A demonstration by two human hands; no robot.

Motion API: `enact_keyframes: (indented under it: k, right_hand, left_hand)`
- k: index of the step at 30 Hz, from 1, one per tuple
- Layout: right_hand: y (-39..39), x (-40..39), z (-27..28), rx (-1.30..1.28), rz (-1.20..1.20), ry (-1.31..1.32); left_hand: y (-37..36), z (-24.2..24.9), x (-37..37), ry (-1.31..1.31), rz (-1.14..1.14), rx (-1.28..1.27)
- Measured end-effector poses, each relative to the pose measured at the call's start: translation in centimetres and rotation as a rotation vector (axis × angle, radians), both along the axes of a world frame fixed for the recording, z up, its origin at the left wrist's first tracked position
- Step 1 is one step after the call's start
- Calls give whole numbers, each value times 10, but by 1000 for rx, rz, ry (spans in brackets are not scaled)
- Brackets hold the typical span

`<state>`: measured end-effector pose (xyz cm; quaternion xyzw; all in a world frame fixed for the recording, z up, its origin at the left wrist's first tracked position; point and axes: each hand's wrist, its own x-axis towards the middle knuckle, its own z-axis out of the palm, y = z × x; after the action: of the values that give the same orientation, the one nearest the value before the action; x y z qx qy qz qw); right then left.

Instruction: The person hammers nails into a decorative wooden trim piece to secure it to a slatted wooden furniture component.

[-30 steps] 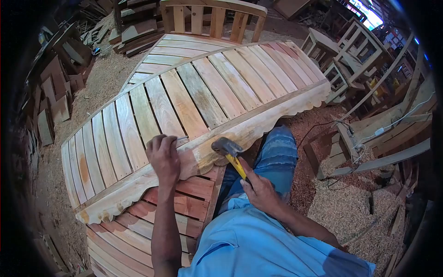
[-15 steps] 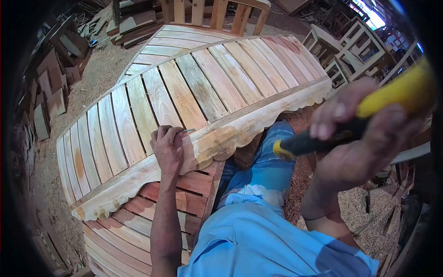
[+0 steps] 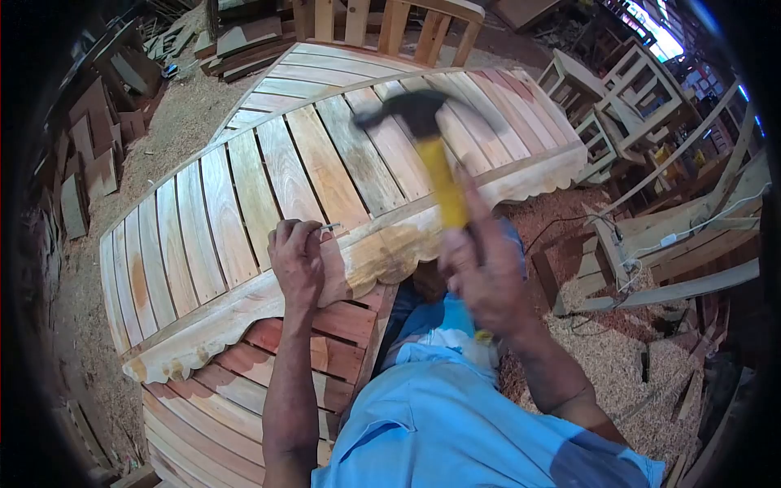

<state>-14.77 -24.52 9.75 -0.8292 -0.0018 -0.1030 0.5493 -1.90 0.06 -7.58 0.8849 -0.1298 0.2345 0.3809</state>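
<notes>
My left hand (image 3: pixel 294 259) rests at the near edge of a slatted wooden panel (image 3: pixel 281 167), its fingers pinching a thin nail (image 3: pixel 331 226) that lies at a slant over the slats. Along that edge runs a board with a scalloped lower rim (image 3: pixel 407 240). In my right hand (image 3: pixel 488 281) is a claw hammer (image 3: pixel 443 183) with a yellow and black handle, gripped near its lower part. The dark hammer head is blurred by motion and appears above the panel, right of the nail, apart from it.
Beneath the scalloped board lies another slatted piece (image 3: pixel 236 411). Unfinished wooden frames (image 3: pixel 630 106) stand at the upper right. A white cable (image 3: pixel 700 229) hangs over curved timber on the right. Wood scraps (image 3: pixel 98 175) lean at the left, and shavings (image 3: pixel 594 358) cover the floor.
My right hand has swung the hammer from the far right inward to the left, over the panel. The left hand keeps its pinch on the nail in nearly the same place.
</notes>
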Motion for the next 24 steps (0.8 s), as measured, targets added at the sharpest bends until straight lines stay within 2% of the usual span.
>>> enact_keyframes:
  k: [2,4,6,8,10,11,13,15,16,19,21,24]
  right_hand:
    - [0,3,36,64,-71,-304]
    - [-1,8,68,72,-128,-603]
    - [-9,6,114,64,-171,-741]
    - [-15,8,127,106,-169,-799]
    - [-18,13,120,156,-139,-804]
    - [-18,14,95,143,-133,-785]
    - [-24,22,6,-109,-117,-666]
    - [-30,19,-97,-463,-56,-393]
    - [-21,9,-123,-446,-9,-238]
    - [12,-8,-109,-69,67,146]
    - [-1,4,-80,-58,77,75]
    - [-7,1,-10,74,-14,-100]
  left_hand:
    - [2,-3,-1,36,4,-33]
    - [0,2,-4,15,5,64]
    - [-1,3,-3,5,4,113]
    - [0,2,-2,13,0,122]
    - [-1,4,-2,26,3,116]
    - [-1,4,-3,34,5,110]
    - [-3,2,-3,35,2,94]
    - [-1,3,-1,23,-8,95]
    - [1,1,-1,12,-12,101]
    - [3,-2,-6,12,-7,125]
    - [0,0,-3,-8,25,167]
    - [2,-4,-3,13,24,-108]
